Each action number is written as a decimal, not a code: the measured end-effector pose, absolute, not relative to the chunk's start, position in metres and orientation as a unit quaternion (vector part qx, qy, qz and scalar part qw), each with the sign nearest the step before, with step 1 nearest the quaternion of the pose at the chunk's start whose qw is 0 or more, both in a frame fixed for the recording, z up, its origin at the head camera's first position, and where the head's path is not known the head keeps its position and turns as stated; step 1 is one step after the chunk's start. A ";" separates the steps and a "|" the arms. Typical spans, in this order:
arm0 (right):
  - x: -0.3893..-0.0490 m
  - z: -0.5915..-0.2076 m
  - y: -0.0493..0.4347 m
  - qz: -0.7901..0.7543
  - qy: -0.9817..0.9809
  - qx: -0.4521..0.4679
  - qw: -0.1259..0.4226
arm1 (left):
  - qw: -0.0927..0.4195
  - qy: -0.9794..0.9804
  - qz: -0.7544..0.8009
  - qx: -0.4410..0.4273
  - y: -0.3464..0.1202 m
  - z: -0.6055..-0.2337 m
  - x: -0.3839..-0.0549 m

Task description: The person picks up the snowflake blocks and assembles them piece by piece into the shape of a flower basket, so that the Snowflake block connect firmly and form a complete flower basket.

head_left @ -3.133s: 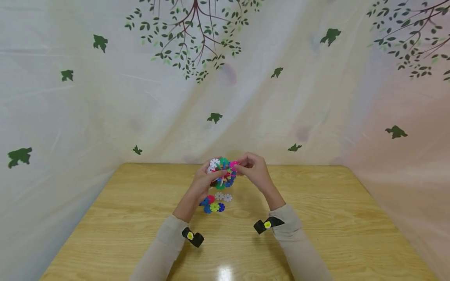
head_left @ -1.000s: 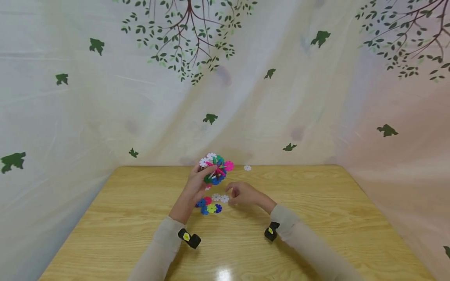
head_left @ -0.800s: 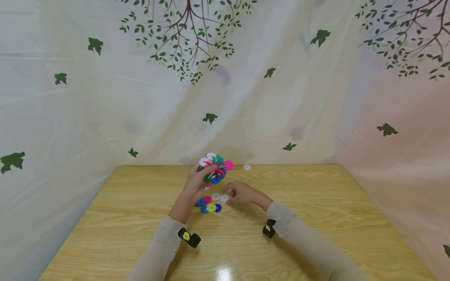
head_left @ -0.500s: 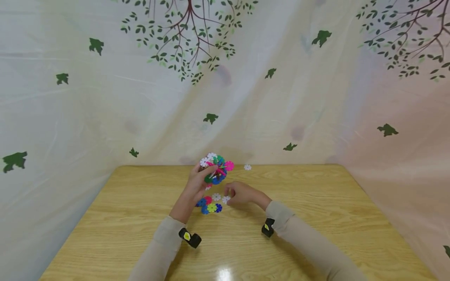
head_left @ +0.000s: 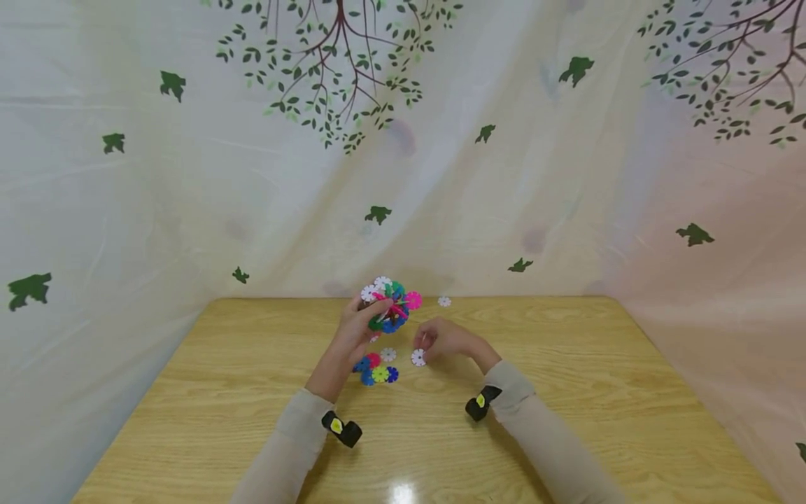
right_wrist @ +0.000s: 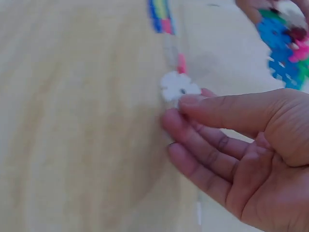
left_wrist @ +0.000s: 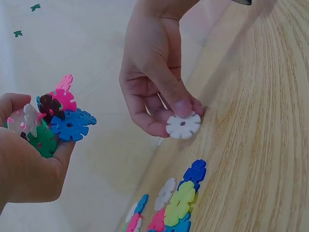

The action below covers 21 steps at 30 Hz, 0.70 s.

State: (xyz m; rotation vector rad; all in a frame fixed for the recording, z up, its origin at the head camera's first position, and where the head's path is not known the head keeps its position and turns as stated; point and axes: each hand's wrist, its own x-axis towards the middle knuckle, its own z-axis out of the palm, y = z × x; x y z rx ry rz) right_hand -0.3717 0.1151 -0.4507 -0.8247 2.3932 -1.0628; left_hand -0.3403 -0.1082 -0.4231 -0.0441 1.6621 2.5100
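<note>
My left hand [head_left: 352, 329] holds up a ball-like cluster of interlocking snowflake discs [head_left: 393, 318] in blue, green, pink, white and brown. Its thumb lies across the near side, and the palm hides part of the cluster. Between the thumb and fingers of my right hand [head_left: 450, 337] is a single white snowflake disc [head_left: 418, 358], pinched by its edge. The left wrist view shows this white disc [left_wrist: 183, 126] lifted off the table, with a small hole at its centre. Both hands are apart from each other.
On the wooden table [head_left: 567, 420] below the left hand lie several loose discs: yellow-green [head_left: 380, 374], dark blue [head_left: 393, 374], pink [head_left: 374, 360] and white [head_left: 388, 354]. Another white disc [head_left: 444, 302] lies by the far edge. A printed cloth [head_left: 302, 210] hangs behind.
My right hand left the cluster and came down to the loose discs. It took a white disc and drew it rightward. The left hand still holds the cluster, where a pink disc sticks out.
</note>
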 end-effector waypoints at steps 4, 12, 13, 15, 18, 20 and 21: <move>-0.376 -0.442 0.124 -0.414 0.847 -0.267 0.198 | 0.069 0.559 0.826 -0.010 -0.108 -0.425 -0.340; -0.373 -0.410 0.128 -0.531 0.823 -0.195 0.047 | 0.082 0.554 0.828 0.002 -0.106 -0.428 -0.341; -0.372 -0.407 0.127 -0.544 0.817 -0.189 0.030 | 0.084 0.555 0.827 0.004 -0.106 -0.428 -0.341; -0.370 -0.403 0.125 -0.567 0.804 -0.179 0.003 | 0.087 0.553 0.828 0.008 -0.105 -0.429 -0.341; -0.367 -0.400 0.121 -0.593 0.785 -0.174 -0.025 | 0.088 0.553 0.828 0.011 -0.104 -0.430 -0.341; -0.366 -0.400 0.118 -0.604 0.776 -0.175 -0.044 | 0.087 0.554 0.828 0.011 -0.104 -0.430 -0.341; -0.365 -0.400 0.117 -0.607 0.773 -0.175 -0.053 | 0.086 0.556 0.827 0.010 -0.104 -0.430 -0.340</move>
